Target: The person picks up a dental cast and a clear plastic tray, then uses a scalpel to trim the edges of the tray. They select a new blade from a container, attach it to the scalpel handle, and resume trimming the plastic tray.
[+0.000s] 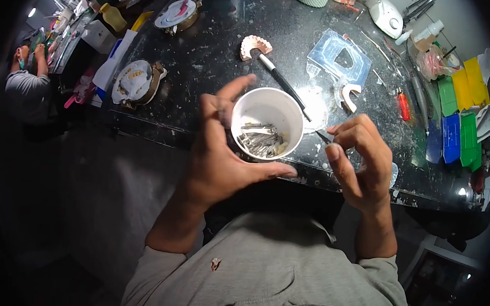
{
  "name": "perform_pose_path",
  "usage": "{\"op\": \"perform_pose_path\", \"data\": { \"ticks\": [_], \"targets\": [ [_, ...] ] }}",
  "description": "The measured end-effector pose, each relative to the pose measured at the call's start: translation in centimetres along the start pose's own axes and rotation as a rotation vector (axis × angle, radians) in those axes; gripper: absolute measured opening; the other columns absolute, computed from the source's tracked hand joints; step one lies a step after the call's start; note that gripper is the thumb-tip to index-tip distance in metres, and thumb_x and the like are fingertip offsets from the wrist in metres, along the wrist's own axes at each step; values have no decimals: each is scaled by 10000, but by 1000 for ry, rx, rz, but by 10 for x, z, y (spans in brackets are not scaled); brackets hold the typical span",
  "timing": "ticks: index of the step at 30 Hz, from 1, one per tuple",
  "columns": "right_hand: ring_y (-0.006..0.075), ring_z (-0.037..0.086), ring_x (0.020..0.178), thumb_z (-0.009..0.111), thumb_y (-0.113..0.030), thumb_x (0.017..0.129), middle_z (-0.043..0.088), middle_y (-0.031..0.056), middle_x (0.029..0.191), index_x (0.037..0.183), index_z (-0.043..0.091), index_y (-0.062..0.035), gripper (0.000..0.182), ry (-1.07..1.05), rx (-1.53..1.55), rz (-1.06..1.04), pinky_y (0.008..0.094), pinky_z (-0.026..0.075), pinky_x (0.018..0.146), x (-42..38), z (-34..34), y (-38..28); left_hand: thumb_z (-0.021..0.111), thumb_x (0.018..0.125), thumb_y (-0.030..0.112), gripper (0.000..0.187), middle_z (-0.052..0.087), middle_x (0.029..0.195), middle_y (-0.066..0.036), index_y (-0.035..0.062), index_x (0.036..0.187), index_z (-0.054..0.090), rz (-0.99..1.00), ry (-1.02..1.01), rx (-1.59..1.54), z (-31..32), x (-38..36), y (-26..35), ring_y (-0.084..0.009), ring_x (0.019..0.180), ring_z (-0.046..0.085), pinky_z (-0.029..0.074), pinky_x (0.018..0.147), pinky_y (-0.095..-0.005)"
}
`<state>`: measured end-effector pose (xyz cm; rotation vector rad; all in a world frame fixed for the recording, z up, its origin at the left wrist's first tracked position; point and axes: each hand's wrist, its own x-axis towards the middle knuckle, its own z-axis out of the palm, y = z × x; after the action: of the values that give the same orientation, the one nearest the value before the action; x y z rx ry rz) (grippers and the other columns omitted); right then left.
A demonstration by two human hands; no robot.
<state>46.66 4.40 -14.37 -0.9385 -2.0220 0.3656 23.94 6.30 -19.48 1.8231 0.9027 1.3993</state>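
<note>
My left hand (pixel 213 168) is wrapped round a white plastic cup (pixel 269 101), tilted so its inside faces me. Many small thin metal pieces (pixel 261 141), perhaps burs or bits of wire, lie in the bottom with some pale bits. To the right of the cup, my right hand (pixel 364 159) pinches a thin dark pointed piece (pixel 323 137) between thumb and fingers; its exact kind is too small to make out. Just beyond the cup a black-handled tool with a white end (pixel 279 77) lies slantwise, near a pinkish dental arch model (pixel 255 45).
Plaster models (pixel 135 83) stand at the left of the black bench (pixel 217 46). A clear plastic sheet (pixel 322 49), a cream arch piece (pixel 348 98) and a red lighter (pixel 404 106) lie rightward. Coloured plastic holders (pixel 451 136) line the right edge. Another person (pixel 27 80) sits far left.
</note>
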Motion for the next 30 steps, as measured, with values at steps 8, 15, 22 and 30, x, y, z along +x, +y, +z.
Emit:
{"op": "perform_pose_path", "data": {
  "ticks": [8, 15, 22, 30],
  "targets": [
    [193, 589, 731, 764, -58, 767, 583, 91, 763, 826, 658, -1, 134, -157, -144, -5, 342, 499, 704, 26, -8, -3, 919, 570, 45, 854, 366, 1373, -359, 112, 1063, 225, 3, -70, -399, -17, -7, -27, -424, 1299, 440, 390, 1100, -509],
    [170, 619, 704, 793, -106, 661, 631, 45, 776, 783, 742, -87, 134, -206, -273, -304, 295, 469, 579, 62, 9, 1, 925, 503, 51, 823, 434, 1353, -355, 89, 1019, 285, 23, -13, -298, -15, -8, -30, -384, 1282, 478, 437, 1069, -468],
    [173, 616, 722, 781, -111, 681, 630, 56, 796, 814, 734, -81, 143, -373, -285, -310, 298, 471, 598, 71, 21, 4, 941, 469, 92, 804, 444, 1343, -365, 52, 1040, 376, 34, -2, -213, -16, -10, -29, -385, 1241, 518, 454, 1046, -495],
    [176, 613, 742, 768, -116, 705, 629, 67, 819, 849, 726, -74, 155, -496, -276, -284, 302, 473, 619, 75, 31, 9, 933, 524, 109, 833, 363, 1372, -418, 172, 1021, 267, -64, -124, -224, -23, -4, -25, -454, 1300, 437, 422, 1057, -524]
  ]
}}
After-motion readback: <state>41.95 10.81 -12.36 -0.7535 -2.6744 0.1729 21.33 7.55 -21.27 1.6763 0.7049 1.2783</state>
